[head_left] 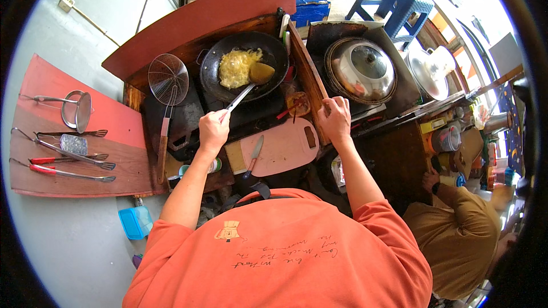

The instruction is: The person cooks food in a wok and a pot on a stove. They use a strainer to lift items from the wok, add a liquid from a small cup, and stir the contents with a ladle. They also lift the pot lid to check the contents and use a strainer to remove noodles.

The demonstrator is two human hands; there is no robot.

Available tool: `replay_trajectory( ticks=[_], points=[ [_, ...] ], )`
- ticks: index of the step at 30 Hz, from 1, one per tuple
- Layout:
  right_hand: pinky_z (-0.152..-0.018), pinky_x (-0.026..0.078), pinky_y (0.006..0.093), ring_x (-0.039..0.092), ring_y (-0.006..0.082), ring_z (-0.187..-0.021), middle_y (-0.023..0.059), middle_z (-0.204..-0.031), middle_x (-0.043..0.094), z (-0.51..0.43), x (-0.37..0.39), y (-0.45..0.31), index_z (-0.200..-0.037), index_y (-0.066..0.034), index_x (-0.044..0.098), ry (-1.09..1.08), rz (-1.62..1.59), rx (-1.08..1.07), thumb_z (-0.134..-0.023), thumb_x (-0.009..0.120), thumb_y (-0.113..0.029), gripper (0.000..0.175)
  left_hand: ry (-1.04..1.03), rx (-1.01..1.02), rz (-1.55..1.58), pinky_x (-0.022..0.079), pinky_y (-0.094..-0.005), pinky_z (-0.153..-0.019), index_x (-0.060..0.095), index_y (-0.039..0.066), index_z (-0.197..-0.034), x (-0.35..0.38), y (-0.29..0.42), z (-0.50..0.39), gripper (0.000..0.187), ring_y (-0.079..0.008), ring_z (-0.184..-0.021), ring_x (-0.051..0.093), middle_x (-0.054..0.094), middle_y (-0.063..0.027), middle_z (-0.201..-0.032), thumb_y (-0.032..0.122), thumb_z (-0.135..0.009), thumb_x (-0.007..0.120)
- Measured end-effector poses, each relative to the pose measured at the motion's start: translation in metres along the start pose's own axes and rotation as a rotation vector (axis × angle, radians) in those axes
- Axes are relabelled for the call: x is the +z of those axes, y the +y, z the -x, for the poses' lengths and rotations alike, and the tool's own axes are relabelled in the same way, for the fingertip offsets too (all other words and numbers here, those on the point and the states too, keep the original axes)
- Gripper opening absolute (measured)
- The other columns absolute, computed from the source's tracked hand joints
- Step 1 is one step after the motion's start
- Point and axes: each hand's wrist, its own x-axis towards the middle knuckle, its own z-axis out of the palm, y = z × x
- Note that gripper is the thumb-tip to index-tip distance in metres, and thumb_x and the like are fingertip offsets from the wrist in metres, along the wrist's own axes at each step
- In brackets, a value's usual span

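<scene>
My left hand is closed around the metal handle of a ladle, whose bowl rests in a black wok beside cooked yellow egg. With its fingers bent, my right hand rests on the top edge of a wooden partition to the right of the wok; whether it pinches the edge is hard to tell. Between and below the hands lies a pink cutting board, with a knife on its left part. A wire skimmer lies left of the wok.
Beyond the partition stands a pot with a domed lid. Tongs, a grater and strainers hang or lie on the red-brown panel at left. A co-worker in a brown shirt is at the lower right, near containers.
</scene>
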Motion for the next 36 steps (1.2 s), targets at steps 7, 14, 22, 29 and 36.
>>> replay_trajectory(
  ticks=[7,14,22,29,36],
  points=[
    [-0.095,0.051,0.0456,0.059,0.0352,-0.106,0.0144,-0.103,0.063,0.0,0.001,0.0,-0.103,-0.0017,0.073,0.008,-0.003,-0.01,-0.085,0.072,-0.012,0.021,0.015,-0.153,0.16,0.053,-0.0415,-0.061,0.079,0.0,-0.1,-0.003,-0.003,-0.003,0.015,-0.034,-0.066,0.07,0.068,-0.0204,-0.072,0.013,-0.093,0.074],
    [-0.095,0.051,0.0461,0.058,0.0357,-0.106,0.0145,-0.104,0.062,0.0,0.003,0.003,-0.103,-0.0022,0.071,-0.003,-0.006,-0.01,-0.087,0.071,-0.012,0.018,-0.023,-0.288,0.31,0.061,-0.03,-0.052,0.078,-0.007,-0.108,-0.018,-0.004,-0.025,0.023,-0.0142,-0.06,0.072,0.079,-0.0132,-0.085,0.012,-0.097,0.074],
    [-0.095,0.051,0.0462,0.058,0.0358,-0.106,0.0147,-0.103,0.062,0.0,0.002,0.002,-0.103,-0.0019,0.071,-0.01,0.011,-0.008,-0.087,0.07,-0.012,0.019,-0.014,-0.498,0.67,0.063,-0.0303,-0.052,0.078,-0.005,-0.111,-0.02,-0.01,-0.03,0.023,-0.0085,-0.06,0.061,0.067,-0.0015,-0.076,0.012,-0.097,0.075],
    [-0.095,0.051,0.0461,0.058,0.0356,-0.105,0.0146,-0.104,0.061,0.0,0.003,0.003,-0.104,-0.0017,0.071,0.003,-0.01,-0.016,-0.086,0.071,-0.012,0.02,0.02,0.147,-0.096,0.056,-0.0476,-0.066,0.077,0.002,-0.1,-0.013,0.008,-0.006,0.012,-0.0405,-0.073,0.069,0.067,-0.0205,-0.078,0.011,-0.094,0.072],
    [-0.094,0.052,0.046,0.058,0.0354,-0.104,0.0147,-0.103,0.061,0.0,0.0,0.001,-0.104,-0.0016,0.071,0.007,-0.018,-0.016,-0.086,0.072,-0.011,0.02,-0.021,0.19,-0.27,0.056,-0.0489,-0.067,0.076,0.003,-0.106,0.009,-0.001,0.006,0.014,-0.0398,-0.074,0.068,0.065,-0.0181,-0.084,0.009,-0.097,0.068]
  ],
)
